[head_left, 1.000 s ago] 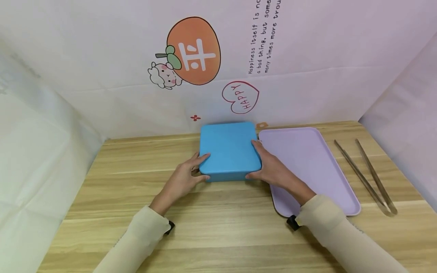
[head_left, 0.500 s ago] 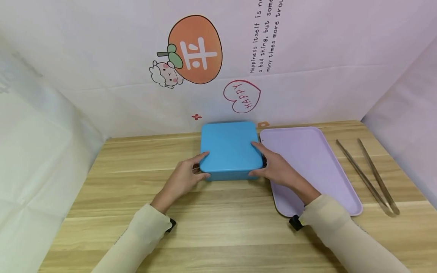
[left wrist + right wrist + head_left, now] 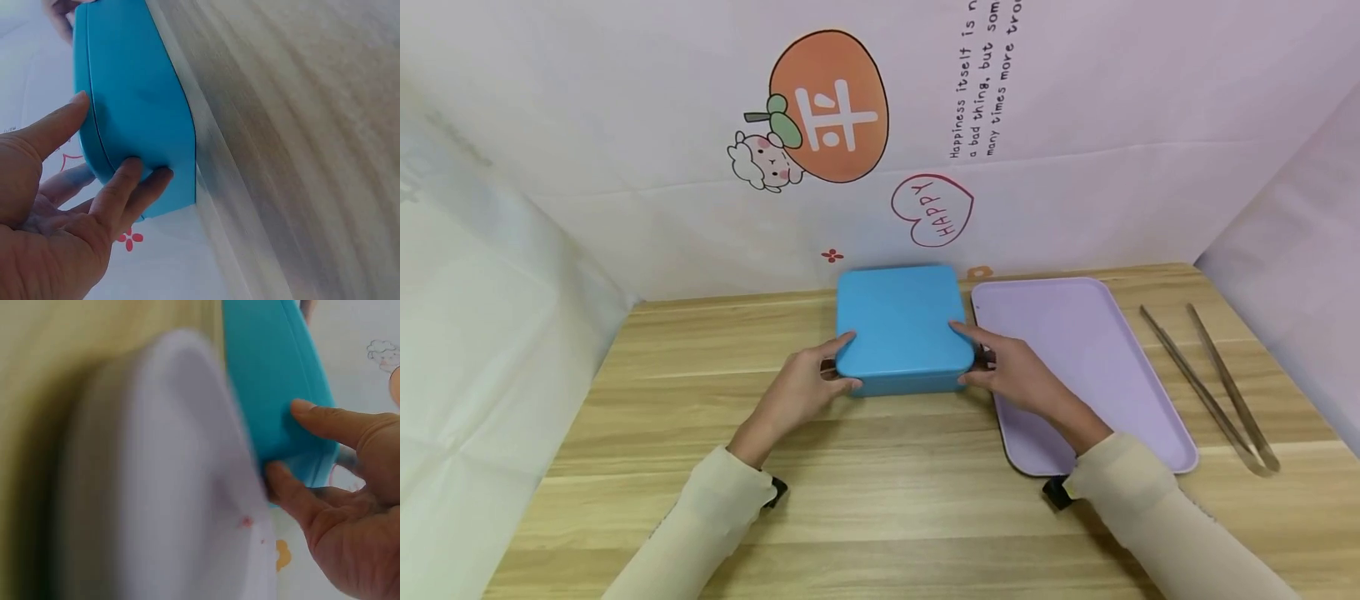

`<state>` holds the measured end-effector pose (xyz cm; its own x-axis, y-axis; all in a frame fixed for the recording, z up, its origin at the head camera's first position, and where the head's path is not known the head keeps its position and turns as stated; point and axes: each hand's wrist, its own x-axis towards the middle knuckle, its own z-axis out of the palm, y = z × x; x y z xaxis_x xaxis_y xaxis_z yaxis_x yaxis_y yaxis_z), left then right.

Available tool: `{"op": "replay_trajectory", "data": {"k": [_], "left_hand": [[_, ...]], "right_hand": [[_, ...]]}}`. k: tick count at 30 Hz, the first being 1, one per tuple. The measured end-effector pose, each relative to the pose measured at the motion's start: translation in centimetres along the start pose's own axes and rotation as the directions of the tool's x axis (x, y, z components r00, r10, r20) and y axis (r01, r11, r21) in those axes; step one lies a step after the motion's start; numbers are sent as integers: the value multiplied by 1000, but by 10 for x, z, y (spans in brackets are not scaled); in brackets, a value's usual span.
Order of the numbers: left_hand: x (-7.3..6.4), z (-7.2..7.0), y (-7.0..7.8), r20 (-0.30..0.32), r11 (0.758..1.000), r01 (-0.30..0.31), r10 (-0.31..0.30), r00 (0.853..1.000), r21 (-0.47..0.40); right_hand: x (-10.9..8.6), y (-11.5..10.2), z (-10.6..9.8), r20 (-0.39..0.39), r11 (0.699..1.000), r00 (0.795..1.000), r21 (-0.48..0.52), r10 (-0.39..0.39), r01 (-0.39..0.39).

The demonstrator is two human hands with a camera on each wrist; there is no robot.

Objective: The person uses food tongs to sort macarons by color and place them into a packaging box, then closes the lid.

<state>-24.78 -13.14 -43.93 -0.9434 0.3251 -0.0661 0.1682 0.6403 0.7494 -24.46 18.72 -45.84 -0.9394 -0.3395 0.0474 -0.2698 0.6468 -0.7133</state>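
Note:
A blue lidded box (image 3: 901, 321) stands against the back wall on the wooden table. My left hand (image 3: 801, 383) grips its near left corner, index finger on the lid's edge and thumb at the front. In the left wrist view a thin seam separates the lid from the box body (image 3: 140, 81), and fingertips press on the side. Opposite, my right hand (image 3: 1018, 379) holds the near right corner, thumb on the front face and index finger on the lid. The right wrist view shows fingertips against the box side (image 3: 269, 381), partly hidden by a tray.
Right of the box lies a lilac tray (image 3: 1082, 358), its left rim close to the box and under my right forearm. Metal tongs (image 3: 1206, 396) lie spread on the table's right side. A printed cloth (image 3: 1075, 92) hangs behind the table.
The box has shifted slightly left. My right thumb has slid right along the front toward the corner, and the right index finger sits a little nearer. The left hand keeps its hold.

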Motion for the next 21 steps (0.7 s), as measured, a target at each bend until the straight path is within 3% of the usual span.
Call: {"op": "replay_trajectory", "data": {"k": [9, 14, 17, 21], "left_hand": [[2, -5, 7, 32, 999, 43, -43, 999, 2], [10, -3, 20, -27, 988, -29, 33, 999, 150], [21, 6, 28, -54, 946, -91, 113, 992, 311], [38, 21, 32, -56, 825, -158, 223, 973, 543]], "right_hand": [[0, -3, -5, 12, 999, 1000, 37, 9, -9], [9, -21, -3, -22, 996, 998, -55, 63, -64], [18, -31, 4, -44, 984, 999, -176, 33, -40], [34, -41, 15, -63, 926, 996, -377, -68, 39]]}}
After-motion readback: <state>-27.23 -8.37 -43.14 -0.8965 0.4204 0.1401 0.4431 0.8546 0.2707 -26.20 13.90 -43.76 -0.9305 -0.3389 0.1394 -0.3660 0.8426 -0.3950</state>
